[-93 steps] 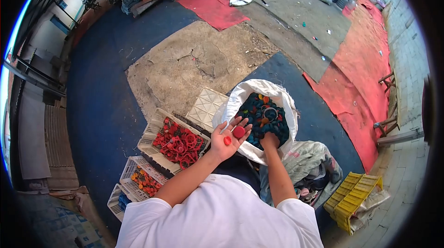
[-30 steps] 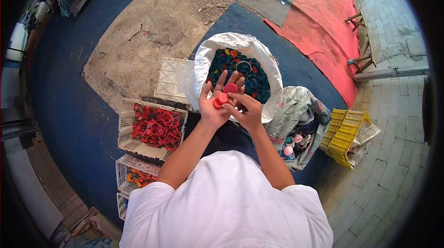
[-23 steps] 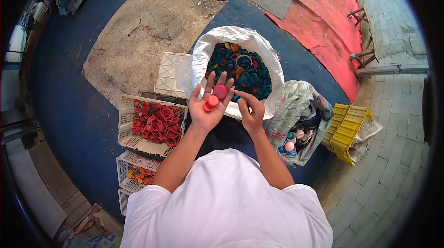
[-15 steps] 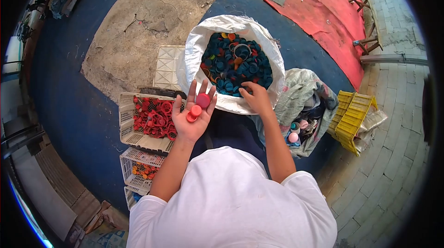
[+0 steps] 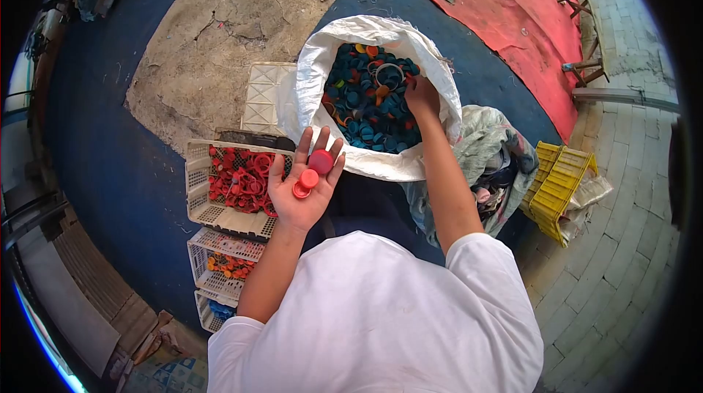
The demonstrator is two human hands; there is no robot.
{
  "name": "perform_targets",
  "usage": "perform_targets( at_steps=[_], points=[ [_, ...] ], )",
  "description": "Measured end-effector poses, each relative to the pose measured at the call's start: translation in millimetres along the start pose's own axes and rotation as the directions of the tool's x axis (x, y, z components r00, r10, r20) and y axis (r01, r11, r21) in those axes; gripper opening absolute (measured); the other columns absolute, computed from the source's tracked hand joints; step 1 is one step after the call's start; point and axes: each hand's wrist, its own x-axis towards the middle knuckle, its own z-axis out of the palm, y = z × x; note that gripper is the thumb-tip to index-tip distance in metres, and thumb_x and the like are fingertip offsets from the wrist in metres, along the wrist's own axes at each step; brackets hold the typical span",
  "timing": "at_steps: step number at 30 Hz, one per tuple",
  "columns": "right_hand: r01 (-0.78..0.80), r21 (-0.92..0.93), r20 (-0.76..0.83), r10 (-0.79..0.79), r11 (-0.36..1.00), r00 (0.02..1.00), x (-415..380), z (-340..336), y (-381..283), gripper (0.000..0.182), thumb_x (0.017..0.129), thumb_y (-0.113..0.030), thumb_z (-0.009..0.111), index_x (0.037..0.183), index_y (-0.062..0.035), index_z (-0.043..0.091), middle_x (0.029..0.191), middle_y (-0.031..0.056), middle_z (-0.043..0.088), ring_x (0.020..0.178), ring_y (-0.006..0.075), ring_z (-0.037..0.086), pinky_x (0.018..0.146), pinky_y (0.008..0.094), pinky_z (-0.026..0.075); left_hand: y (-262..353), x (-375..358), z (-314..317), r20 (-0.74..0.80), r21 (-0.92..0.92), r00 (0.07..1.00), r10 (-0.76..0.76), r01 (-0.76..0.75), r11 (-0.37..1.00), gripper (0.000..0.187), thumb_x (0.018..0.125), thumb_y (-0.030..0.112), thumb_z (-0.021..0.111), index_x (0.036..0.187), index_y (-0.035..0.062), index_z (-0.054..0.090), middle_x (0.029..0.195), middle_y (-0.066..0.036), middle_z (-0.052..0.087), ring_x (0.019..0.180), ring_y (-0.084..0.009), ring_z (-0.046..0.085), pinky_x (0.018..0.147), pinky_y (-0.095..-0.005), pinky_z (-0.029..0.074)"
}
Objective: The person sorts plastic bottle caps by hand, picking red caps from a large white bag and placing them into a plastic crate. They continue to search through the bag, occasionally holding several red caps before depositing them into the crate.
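Observation:
My left hand [image 5: 296, 199] is palm up with fingers spread, holding a few red bottle caps [image 5: 320, 161] on its palm and fingers, one of them darker and larger. In the white woven sack [image 5: 307, 85], my right hand [image 5: 422, 98] reaches against the right side of the pile of bottle caps [image 5: 362, 104]. Its fingertips point down and are hard to make out. Most caps in the sack are dark teal, with some orange, red and yellow ones. A pale ring [image 5: 389, 68] lies on top of them.
Left of me stand a crate of red caps [image 5: 192, 191], a crate of orange caps [image 5: 198, 265] and a third crate with blue pieces [image 5: 202, 312]. A grey-green sack [image 5: 476, 129] and a yellow crate [image 5: 545, 180] are on the right. A white slatted crate [image 5: 267, 96] adjoins the white sack.
My right hand has moved up and right, from the sack's near rim deeper among the caps at its right side. My left hand stays nearly still with the red caps.

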Motion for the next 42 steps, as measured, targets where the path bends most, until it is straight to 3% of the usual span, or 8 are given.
perform_targets(
  at_steps=[8, 19, 22, 28, 31, 32, 35, 42],
  points=[
    [-0.075, -0.311, -0.057, 0.060, 0.948, 0.997, 43, 43, 25, 0.045, 0.083, -0.046, 0.069, 0.102, -0.0058, 0.077, 0.104, 0.0195, 0.074, 0.103, 0.0366, 0.071, 0.089, 0.0468, 0.055, -1, 1, -3, 0.013, 0.007, 1.000, -0.022, 0.022, 1.000, 0.066, 0.098, 0.047, 0.054, 0.150, 0.0073, 0.045, 0.159, -0.018, 0.038, 0.147, -0.0391, 0.034, 0.123, -0.0521, 0.030],
    [-0.052, -0.193, -0.055, 0.042, 0.980, 0.998, 30, 36, 19, 0.035, 0.083, -0.039, 0.071, 0.093, -0.0066, 0.078, 0.085, 0.0154, 0.075, 0.083, 0.0354, 0.072, 0.077, 0.0460, 0.056, -2, 1, -2, -0.008, -0.006, 1.000, -0.020, 0.020, 1.000, 0.063, 0.099, 0.045, 0.051, 0.148, 0.0064, 0.047, 0.157, -0.019, 0.039, 0.146, -0.0401, 0.035, 0.122, -0.0522, 0.032],
    [0.035, -0.159, -0.100, -0.051, 0.987, 0.994, 19, 24, 12, 0.031, 0.087, -0.034, 0.066, 0.091, -0.0048, 0.075, 0.088, 0.0168, 0.072, 0.089, 0.0369, 0.070, 0.080, 0.0504, 0.054, -3, 3, -2, -0.027, -0.019, 0.999, -0.030, 0.029, 0.999, 0.062, 0.100, 0.044, 0.051, 0.147, 0.0056, 0.048, 0.156, -0.019, 0.040, 0.146, -0.0404, 0.036, 0.122, -0.0523, 0.032],
    [-0.090, 0.062, -0.095, 0.095, 0.994, 0.991, -29, -40, -41, 0.032, 0.086, -0.036, 0.069, 0.098, -0.0074, 0.077, 0.088, 0.0146, 0.075, 0.086, 0.0322, 0.072, 0.076, 0.0458, 0.054, -7, 9, 2, -0.041, -0.053, 0.998, -0.051, 0.049, 0.997, 0.061, 0.098, 0.040, 0.055, 0.147, 0.0044, 0.047, 0.156, -0.018, 0.041, 0.146, -0.0401, 0.035, 0.122, -0.0541, 0.032],
    [-0.075, 0.476, -0.096, 0.137, 0.876, 0.986, -63, -57, -55, 0.035, 0.086, -0.034, 0.077, 0.100, -0.0019, 0.078, 0.086, 0.0101, 0.077, 0.073, 0.0181, 0.073, 0.064, 0.0343, 0.055, -10, 14, 5, -0.041, -0.047, 0.997, -0.070, 0.068, 0.997, 0.061, 0.098, 0.039, 0.055, 0.147, 0.0042, 0.046, 0.156, -0.019, 0.040, 0.146, -0.0407, 0.035, 0.121, -0.0544, 0.032],
    [-0.282, 0.630, 0.124, 0.265, 0.724, 0.956, -74, -71, -65, 0.032, 0.087, -0.024, 0.080, 0.106, 0.0016, 0.076, 0.086, 0.0073, 0.077, 0.073, 0.0089, 0.070, 0.058, 0.0247, 0.053, -11, 16, 4, -0.044, -0.034, 0.996, -0.074, 0.073, 0.997, 0.061, 0.098, 0.039, 0.055, 0.147, 0.0041, 0.045, 0.156, -0.020, 0.040, 0.146, -0.0408, 0.035, 0.122, -0.0544, 0.032],
    [-0.228, 0.794, 0.145, 0.189, 0.563, 0.971, -111, -90, -82, 0.026, 0.091, -0.017, 0.076, 0.108, 0.0028, 0.075, 0.085, 0.0057, 0.075, 0.071, 0.0071, 0.068, 0.056, 0.0210, 0.052, -13, 20, 4, -0.046, 0.004, 0.995, -0.093, 0.093, 0.996, 0.063, 0.098, 0.039, 0.055, 0.149, 0.0036, 0.043, 0.157, -0.021, 0.038, 0.147, -0.0410, 0.034, 0.122, -0.0545, 0.031],
    [0.014, 0.776, -0.026, 0.009, 0.631, 1.000, -182, -137, -133, 0.018, 0.082, -0.010, 0.079, 0.099, -0.0027, 0.076, 0.085, 0.0040, 0.077, 0.061, 0.0062, 0.065, 0.053, 0.0215, 0.049, -16, 22, 10, -0.032, 0.109, 0.995, -0.099, 0.102, 0.989, 0.066, 0.098, 0.038, 0.052, 0.151, -0.0001, 0.037, 0.158, -0.021, 0.036, 0.147, -0.0395, 0.036, 0.123, -0.0533, 0.030]
  ],
)
